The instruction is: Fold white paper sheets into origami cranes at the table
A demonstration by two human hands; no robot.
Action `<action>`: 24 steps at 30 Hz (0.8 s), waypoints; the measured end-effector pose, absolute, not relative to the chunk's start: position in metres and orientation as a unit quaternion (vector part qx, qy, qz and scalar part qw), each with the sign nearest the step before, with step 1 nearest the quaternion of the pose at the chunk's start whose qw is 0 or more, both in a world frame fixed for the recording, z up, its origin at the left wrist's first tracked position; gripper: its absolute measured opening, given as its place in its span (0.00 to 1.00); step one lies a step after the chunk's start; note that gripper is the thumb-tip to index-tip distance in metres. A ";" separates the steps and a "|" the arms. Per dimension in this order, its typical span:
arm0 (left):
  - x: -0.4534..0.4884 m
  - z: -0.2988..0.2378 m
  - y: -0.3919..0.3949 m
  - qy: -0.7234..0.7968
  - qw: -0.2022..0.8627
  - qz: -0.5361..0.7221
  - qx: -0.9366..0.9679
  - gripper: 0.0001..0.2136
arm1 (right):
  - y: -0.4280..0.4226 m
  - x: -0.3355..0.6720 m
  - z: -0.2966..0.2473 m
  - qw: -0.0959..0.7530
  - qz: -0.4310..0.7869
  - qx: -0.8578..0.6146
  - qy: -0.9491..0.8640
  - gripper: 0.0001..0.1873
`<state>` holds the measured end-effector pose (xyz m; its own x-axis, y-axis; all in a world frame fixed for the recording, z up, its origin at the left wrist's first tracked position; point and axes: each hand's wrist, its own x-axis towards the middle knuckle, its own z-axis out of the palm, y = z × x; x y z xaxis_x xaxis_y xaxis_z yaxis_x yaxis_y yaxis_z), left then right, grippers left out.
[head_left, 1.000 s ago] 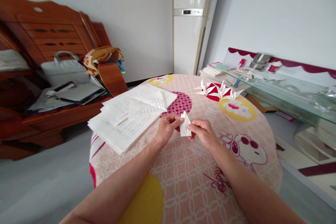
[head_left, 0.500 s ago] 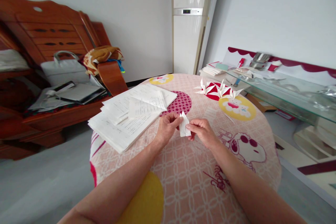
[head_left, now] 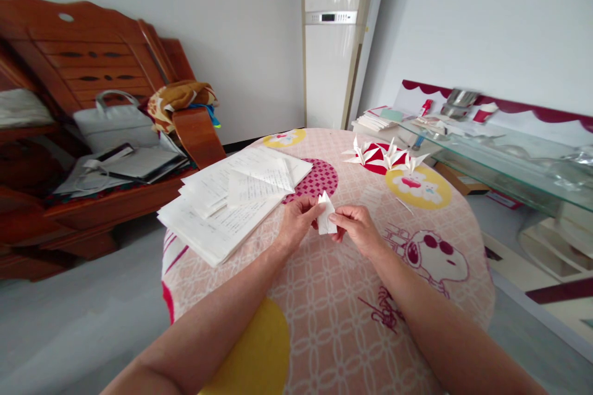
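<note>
A small folded piece of white paper (head_left: 327, 216) with a pointed top is held up over the middle of the table. My left hand (head_left: 299, 220) pinches its left edge between thumb and fingers. From the other side, my right hand (head_left: 356, 226) grips the right edge, thumb on the face toward me. The fingers behind the paper are partly hidden. Beyond my right hand, several folded white paper cranes (head_left: 393, 155) stand in a row at the far right of the table. To the left lies a stack of handwritten paper sheets (head_left: 222, 228), with a partly folded sheet (head_left: 262, 182) on top.
The round table wears a patterned pink tablecloth (head_left: 319, 321). A thin white strip (head_left: 404, 205) lies right of my hands. At right stands a glass shelf (head_left: 500, 160) holding assorted items. A wooden bench (head_left: 92, 62) with a grey bag (head_left: 115, 123) is at left.
The folded paper has been raised slightly and turned more upright, and two points now show at its top. Both hands keep their hold on it.
</note>
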<state>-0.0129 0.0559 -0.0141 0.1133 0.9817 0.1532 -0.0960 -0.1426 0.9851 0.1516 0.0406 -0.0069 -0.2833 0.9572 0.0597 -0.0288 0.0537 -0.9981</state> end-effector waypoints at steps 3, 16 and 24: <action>-0.015 -0.012 0.056 0.399 0.502 0.500 0.582 0.17 | 0.041 0.152 -0.008 0.453 0.547 -0.406 -0.575 0.18; -0.015 -0.016 0.054 0.362 0.522 0.442 0.634 0.20 | 0.047 0.151 -0.013 0.499 0.531 -0.434 -0.530 0.18; -0.019 -0.018 0.056 0.404 0.464 0.447 0.649 0.19 | 0.050 0.154 -0.021 0.506 0.517 -0.417 -0.550 0.27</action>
